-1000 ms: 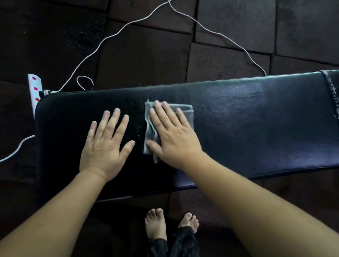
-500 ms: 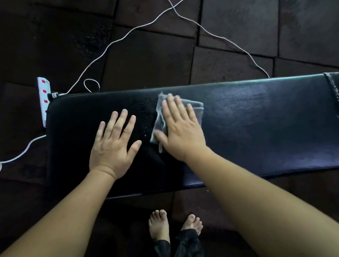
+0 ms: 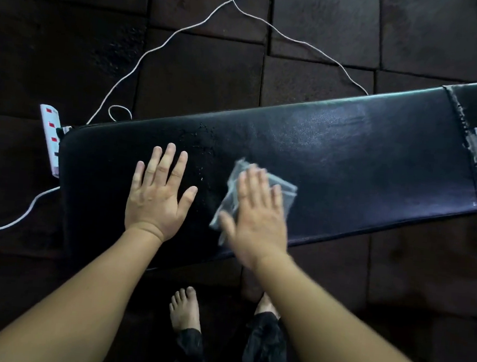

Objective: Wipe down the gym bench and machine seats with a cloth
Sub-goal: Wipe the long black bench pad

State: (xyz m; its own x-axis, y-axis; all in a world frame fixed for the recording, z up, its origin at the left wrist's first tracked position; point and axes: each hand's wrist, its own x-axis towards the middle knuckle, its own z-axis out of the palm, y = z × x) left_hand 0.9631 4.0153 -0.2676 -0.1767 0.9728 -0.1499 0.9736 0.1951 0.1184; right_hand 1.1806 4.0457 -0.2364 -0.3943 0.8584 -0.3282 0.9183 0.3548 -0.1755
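A long black padded gym bench (image 3: pixel 361 167) runs across the view from left to upper right. My left hand (image 3: pixel 157 194) lies flat on its left part, fingers spread, holding nothing. My right hand (image 3: pixel 257 216) presses flat on a small grey cloth (image 3: pixel 286 191) near the bench's front edge; the hand is blurred with motion. Most of the cloth is hidden under the palm. Small droplets or specks (image 3: pixel 203 146) dot the pad between the hands.
A white power strip (image 3: pixel 50 137) with red switches sits on the dark tiled floor at the bench's left end. White cables (image 3: pixel 162 43) trail across the floor behind it. Worn tape (image 3: pixel 474 148) crosses the bench at right. My bare feet (image 3: pixel 184 309) stand below the bench.
My right hand has slid the cloth toward me and to the right, from the far side of the pad to near its front edge. The left hand stays planted.
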